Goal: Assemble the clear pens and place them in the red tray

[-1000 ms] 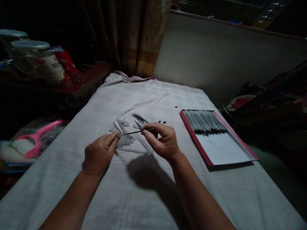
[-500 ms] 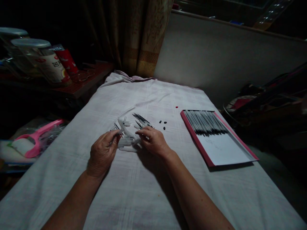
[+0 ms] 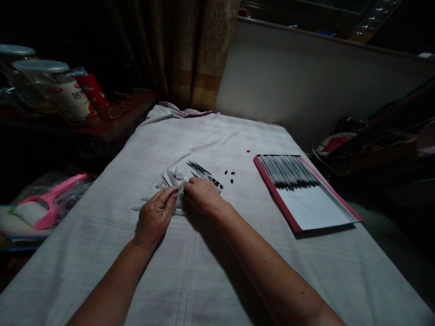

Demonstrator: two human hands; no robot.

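My left hand (image 3: 157, 214) is closed, with a translucent pen barrel (image 3: 181, 186) pinched between thumb and fingers and slanting up to the right. My right hand (image 3: 203, 194) is closed at the upper end of that barrel, knuckles up; its fingertips, and anything in them, are hidden. Around and under the hands lies a loose pile of clear pen parts (image 3: 176, 174). Dark, thin pen refills (image 3: 201, 169) lie just beyond my right hand. To its right are several small black plugs (image 3: 233, 173), and a single red one (image 3: 248, 151) sits farther off.
A shallow red-edged box (image 3: 277, 194) at the right holds a row of clear pens with black ends (image 3: 288, 172). The white checked cloth (image 3: 190, 271) covers the surface. At the left stand jars (image 3: 70, 97) on a wooden table and a pink-handled object (image 3: 50, 199).
My right hand has moved left, next to my left hand, which has shifted slightly right. The barrel in my left hand shows more plainly. More refills and clear parts are uncovered.
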